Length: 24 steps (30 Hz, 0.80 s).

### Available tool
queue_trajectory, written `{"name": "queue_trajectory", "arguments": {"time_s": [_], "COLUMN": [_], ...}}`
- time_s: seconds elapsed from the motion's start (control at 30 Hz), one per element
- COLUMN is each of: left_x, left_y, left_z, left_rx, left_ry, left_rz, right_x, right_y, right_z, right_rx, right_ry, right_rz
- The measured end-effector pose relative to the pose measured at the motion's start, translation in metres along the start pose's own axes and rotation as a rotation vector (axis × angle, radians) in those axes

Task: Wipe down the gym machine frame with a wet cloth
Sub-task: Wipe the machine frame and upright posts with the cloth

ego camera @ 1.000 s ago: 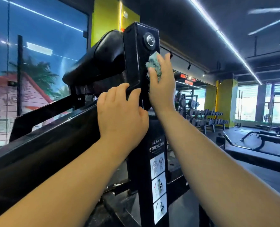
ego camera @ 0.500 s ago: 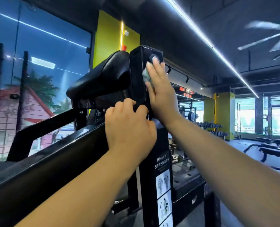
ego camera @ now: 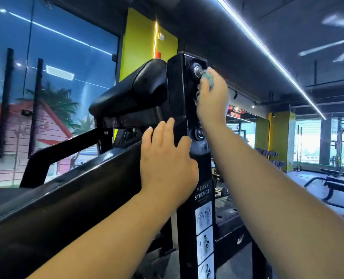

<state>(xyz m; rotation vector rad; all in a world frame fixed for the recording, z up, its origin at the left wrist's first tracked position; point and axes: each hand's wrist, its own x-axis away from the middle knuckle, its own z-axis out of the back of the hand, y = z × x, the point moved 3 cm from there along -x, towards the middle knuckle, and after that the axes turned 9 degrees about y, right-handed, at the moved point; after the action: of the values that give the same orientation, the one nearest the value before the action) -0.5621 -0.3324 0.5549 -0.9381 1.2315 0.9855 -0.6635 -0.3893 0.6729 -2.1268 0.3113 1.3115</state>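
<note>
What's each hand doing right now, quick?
Left hand: open, fingers flat against the machine post.
Right hand: holding the teal cloth against the post near the upper bolt.

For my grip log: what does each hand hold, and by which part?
Right hand: the cloth, bunched under its fingers against the frame post. Left hand: nothing; it rests on the post.

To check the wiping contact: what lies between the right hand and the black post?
The teal cloth, which the right hand holds against the post; head view.
</note>
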Motion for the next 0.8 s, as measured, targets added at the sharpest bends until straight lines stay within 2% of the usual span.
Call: {"name": "queue_trajectory", "arguments": {"time_s": [0.1, 0.23, 0.3, 0.4, 0.53, 0.63, 0.67, 0.7, 0.8], "left_x": [0.011, 0.035, 0.051, 0.068, 0.086, 0.104, 0.110, 0.116, 0.128], "left_y": [0.002, -0.002, -0.007, -0.020, -0.036, -0.041, -0.043, -0.046, -0.060], "left_z": [0.000, -0.001, 0.006, 0.029, 0.053, 0.061, 0.064, 0.070, 0.092], "left_rx": [-0.057, -0.118, -0.130, -0.128, -0.161, -0.178, -0.172, -0.166, -0.153], "left_ry": [-0.025, -0.078, -0.067, 0.059, 0.148, 0.125, 0.131, 0.145, 0.202], "left_rz": [-0.082, -0.166, -0.155, -0.066, 0.004, 0.020, 0.036, 0.061, 0.169], "right_x": [0.047, 0.049, 0.060, 0.103, 0.144, 0.166, 0.175, 0.188, 0.224], "right_y": [0.024, 0.021, 0.002, -0.004, 0.027, 0.011, -0.001, -0.013, -0.029], "right_z": [0.021, 0.028, 0.019, 0.013, 0.027, 0.021, 0.018, 0.015, 0.018], "right_rx": [0.045, 0.059, 0.004, -0.084, -0.122, -0.109, -0.099, -0.100, -0.152], "right_ry": [-0.089, -0.212, -0.247, -0.271, -0.148, -0.061, -0.068, -0.111, -0.358], "right_rz": [0.113, 0.163, 0.218, 0.297, 0.210, 0.050, 0.057, 0.125, 0.503]}}
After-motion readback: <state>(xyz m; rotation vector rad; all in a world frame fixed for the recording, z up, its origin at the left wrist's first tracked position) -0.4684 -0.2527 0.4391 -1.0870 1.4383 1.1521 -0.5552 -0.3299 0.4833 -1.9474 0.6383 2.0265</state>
